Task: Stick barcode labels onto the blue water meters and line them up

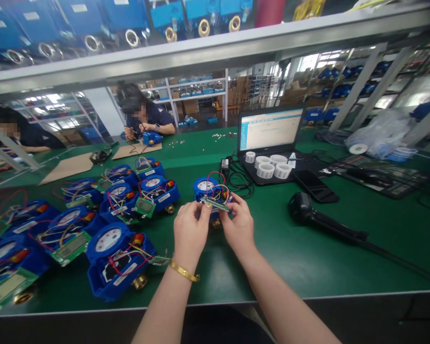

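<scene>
A green circuit board (215, 204) is pinched between my two hands, tilted, in front of a blue water meter (201, 184). My left hand (190, 230) grips the board's left end with thumb and fingers. At its right end, my right hand (239, 223) holds it the same way. Red and yellow wires loop from the board into the meter's open housing. The meter rests on the green table, partly hidden behind the board and hands; a brass fitting shows below. Left of my hands sits another opened water meter (120, 258) with its board hanging at its side.
Several more opened meters (69, 217) crowd the table's left. A laptop (270, 131) with label rolls (265, 170) on it stands behind right, near a phone (316, 185) and a barcode scanner (304, 210). Overhead runs a shelf (215, 55) with meters. Two people work across the table.
</scene>
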Motion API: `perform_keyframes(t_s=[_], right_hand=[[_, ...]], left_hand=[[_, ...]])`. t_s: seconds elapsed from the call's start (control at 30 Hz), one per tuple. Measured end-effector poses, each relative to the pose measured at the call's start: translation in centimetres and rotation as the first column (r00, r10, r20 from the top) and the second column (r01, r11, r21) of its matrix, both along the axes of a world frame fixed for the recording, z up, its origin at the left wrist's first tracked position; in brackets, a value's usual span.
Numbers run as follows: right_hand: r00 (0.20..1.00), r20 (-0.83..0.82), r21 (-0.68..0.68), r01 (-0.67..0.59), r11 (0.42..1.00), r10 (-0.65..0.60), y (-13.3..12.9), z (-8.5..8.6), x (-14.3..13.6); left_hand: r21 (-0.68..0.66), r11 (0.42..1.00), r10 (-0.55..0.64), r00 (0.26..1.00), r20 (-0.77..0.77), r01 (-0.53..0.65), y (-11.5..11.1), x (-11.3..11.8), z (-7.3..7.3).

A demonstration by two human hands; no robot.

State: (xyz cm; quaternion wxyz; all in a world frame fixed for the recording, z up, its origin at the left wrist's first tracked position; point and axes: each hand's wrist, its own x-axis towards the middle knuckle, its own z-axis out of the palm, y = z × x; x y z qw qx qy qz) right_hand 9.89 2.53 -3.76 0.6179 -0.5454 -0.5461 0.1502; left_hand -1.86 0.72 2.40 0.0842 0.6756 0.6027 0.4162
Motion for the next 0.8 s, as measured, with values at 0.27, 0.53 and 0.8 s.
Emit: perform_keyframes(t_s=[0.27, 0.53, 0.8], right_hand=[[0.998, 0.039, 0.020, 0.040, 0.999, -0.040, 0.3, -0.6, -0.5], [0.998, 0.058, -0.066, 0.023, 0.998, -0.019, 0.9, -0.7, 0.3], [0.960, -0.009, -0.134, -0.278, 0.951, 0.280, 2.9, -1.3, 3.7]], left_hand=[[0.005, 1.000, -0.011, 0.999, 0.047, 0.011, -0.9, 0.5, -0.2], [-0.019, 0.999, -0.041, 0.994, 0.105, 0.043, -1.2, 0.5, -0.3], [-0.012, 0.999, -0.043, 0.986, 0.160, 0.046, -1.6, 0.6, -0.6]])
